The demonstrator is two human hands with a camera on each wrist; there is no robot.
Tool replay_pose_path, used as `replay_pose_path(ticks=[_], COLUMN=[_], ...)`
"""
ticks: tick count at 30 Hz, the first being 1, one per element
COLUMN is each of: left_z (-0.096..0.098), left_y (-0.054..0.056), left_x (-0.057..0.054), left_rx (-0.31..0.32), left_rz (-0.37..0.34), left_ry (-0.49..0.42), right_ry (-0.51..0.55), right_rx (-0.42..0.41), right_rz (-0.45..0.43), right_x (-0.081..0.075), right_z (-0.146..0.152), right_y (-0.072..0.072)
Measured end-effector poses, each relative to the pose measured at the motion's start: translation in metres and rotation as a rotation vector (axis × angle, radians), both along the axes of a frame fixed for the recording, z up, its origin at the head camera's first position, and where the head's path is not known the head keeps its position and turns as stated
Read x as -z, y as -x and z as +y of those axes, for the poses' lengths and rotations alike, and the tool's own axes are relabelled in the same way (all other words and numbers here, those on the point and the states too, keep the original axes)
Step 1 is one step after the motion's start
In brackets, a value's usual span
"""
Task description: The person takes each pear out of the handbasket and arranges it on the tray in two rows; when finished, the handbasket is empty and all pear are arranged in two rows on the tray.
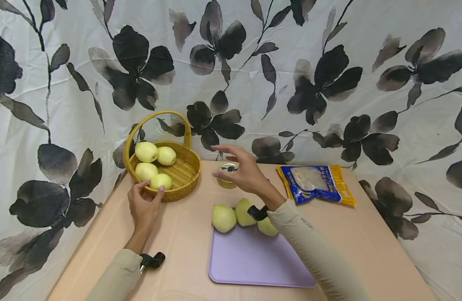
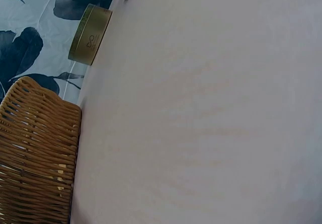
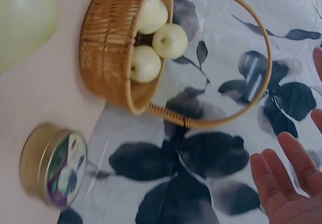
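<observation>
A wicker basket (image 1: 180, 194) with a tall arched handle holds several pale green, apple-like fruits (image 1: 146, 151). My left hand (image 1: 143, 207) grips the basket's near rim, its fingertips beside the nearest fruit (image 1: 161, 181). In the left wrist view only the wicker side (image 2: 37, 158) shows, with the hand out of frame. My right hand (image 1: 244, 171) is spread over a small round gold tin (image 1: 228, 184), thumb and fingers wide apart. From the right wrist, the tin (image 3: 35, 166) sits on the table, its lid printed, and the open fingers (image 3: 271, 176) are well apart from it.
A lilac tray (image 1: 253, 259) lies at the front with 3 pale green fruits (image 1: 224, 218) at its far edge, partly behind my right forearm. To the right is a blue and yellow packet (image 1: 317, 184). Floral cloth (image 1: 231, 83) hangs behind the table.
</observation>
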State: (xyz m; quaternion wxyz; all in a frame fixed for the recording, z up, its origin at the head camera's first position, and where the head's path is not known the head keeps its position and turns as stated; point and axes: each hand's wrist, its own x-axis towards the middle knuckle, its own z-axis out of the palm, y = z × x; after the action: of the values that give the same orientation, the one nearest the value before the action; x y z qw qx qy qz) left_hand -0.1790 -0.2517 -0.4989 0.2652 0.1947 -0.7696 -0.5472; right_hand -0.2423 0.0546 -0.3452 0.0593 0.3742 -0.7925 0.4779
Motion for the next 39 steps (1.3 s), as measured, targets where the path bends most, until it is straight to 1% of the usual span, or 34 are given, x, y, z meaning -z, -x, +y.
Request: replay_pose_path(ticks=[4, 8, 15, 19, 22, 26, 31, 39], left_z=[-0.001, 0.000, -0.003, -0.003, -0.003, -0.003, -0.003, -0.003], left_y=[0.000, 0.000, 0.001, 0.002, 0.001, 0.000, 0.000, 0.000], left_x=[0.000, 0.000, -0.001, 0.001, 0.002, 0.003, 0.003, 0.001], left_rx=[-0.015, 0.001, 0.006, 0.012, 0.014, 0.012, 0.006, 0.006], left_rz=[-0.005, 0.004, 0.019, 0.022, 0.024, 0.009, -0.009, -0.016], left_ry=[0.000, -0.008, -0.005, 0.002, 0.003, 0.004, 0.001, -0.008], right_ry=[-0.006, -0.002, 0.010, -0.001, -0.010, -0.041, -0.106, -0.269], right_rx=[-0.023, -0.028, -0.068, -0.067, -0.065, -0.063, -0.088, -0.075], right_rz=[-0.028, -0.061, -0.186, -0.230, -0.262, -0.312, -0.380, -0.392], right_x=[-0.001, 0.002, 0.010, 0.020, 0.032, 0.048, 0.063, 0.082], right_z=[-0.029, -0.053, -0.091, -0.109, -0.122, -0.139, -0.158, -0.181], right_y=[0.010, 0.017, 0.032, 0.044, 0.053, 0.061, 0.063, 0.060])
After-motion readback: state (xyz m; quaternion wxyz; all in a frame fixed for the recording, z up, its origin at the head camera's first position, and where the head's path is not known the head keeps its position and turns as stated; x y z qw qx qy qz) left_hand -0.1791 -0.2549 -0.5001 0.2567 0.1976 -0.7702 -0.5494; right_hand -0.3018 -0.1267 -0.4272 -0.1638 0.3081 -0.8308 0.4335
